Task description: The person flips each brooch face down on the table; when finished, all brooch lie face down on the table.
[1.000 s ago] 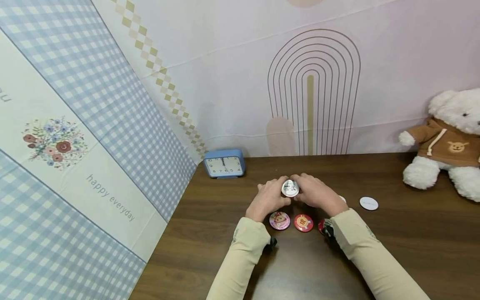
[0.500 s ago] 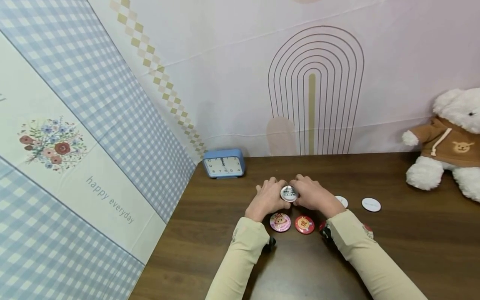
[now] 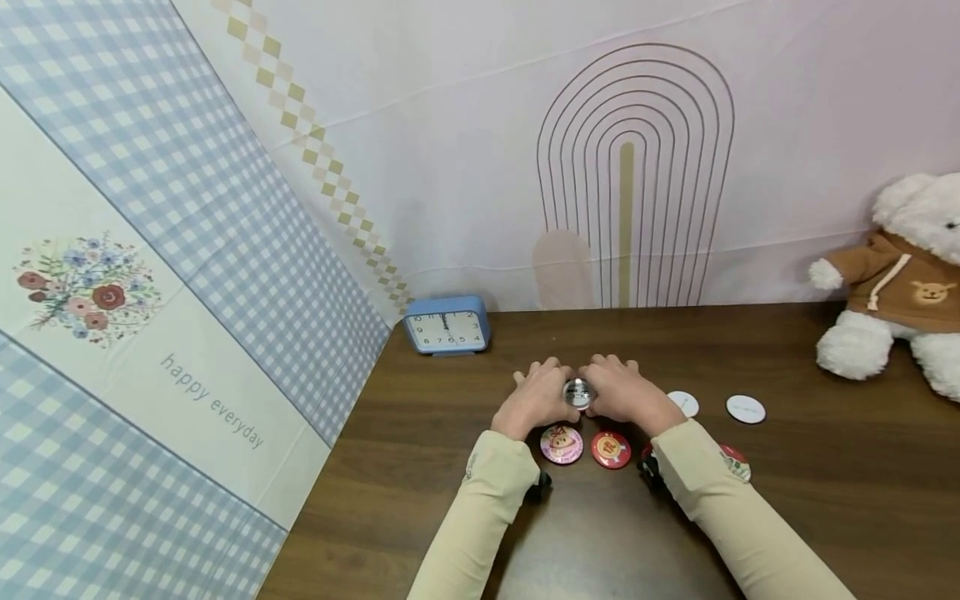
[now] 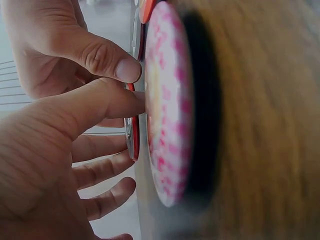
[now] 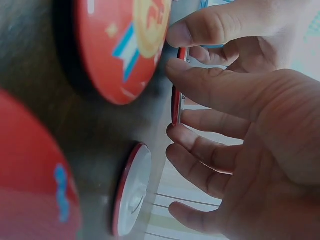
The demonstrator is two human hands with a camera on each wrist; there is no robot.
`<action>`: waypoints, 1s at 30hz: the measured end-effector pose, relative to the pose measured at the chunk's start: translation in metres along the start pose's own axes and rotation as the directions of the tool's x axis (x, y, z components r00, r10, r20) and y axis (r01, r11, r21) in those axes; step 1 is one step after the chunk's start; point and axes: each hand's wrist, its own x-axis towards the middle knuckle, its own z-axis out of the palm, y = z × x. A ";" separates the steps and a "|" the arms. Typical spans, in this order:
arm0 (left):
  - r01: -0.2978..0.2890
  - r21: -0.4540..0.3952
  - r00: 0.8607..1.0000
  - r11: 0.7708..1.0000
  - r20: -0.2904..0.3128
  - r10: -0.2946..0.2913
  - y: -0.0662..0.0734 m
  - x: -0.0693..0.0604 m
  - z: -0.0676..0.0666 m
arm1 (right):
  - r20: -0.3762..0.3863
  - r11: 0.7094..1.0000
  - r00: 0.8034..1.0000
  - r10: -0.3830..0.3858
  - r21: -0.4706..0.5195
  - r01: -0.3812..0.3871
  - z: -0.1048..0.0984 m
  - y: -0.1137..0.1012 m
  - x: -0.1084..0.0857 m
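Note:
A round button badge, silver back facing up, is held between both hands over the wooden table. My left hand grips its left edge with thumb and fingers, and my right hand grips the right edge. Its red rim shows in both wrist views, where the thumbs are on the near side and fingertips on the far side. Just nearer to me lie a pink picture badge and a red badge, face up. Another red badge is partly covered by the right sleeve.
Two badges with pale backs up, one beside the right wrist and one farther right, lie on the table. A blue clock stands back left. At the back right sits a white teddy bear.
The held badge has come slightly lower in the head view, with both hands still around it. Beside the right wrist, more of a pale-backed badge and a red badge now shows.

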 end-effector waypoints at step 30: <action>0.054 -0.043 0.996 0.998 0.075 -0.051 -0.007 -0.006 -0.004 | -0.010 1.000 1.000 0.028 0.012 -0.028 -0.002 -0.006 -0.007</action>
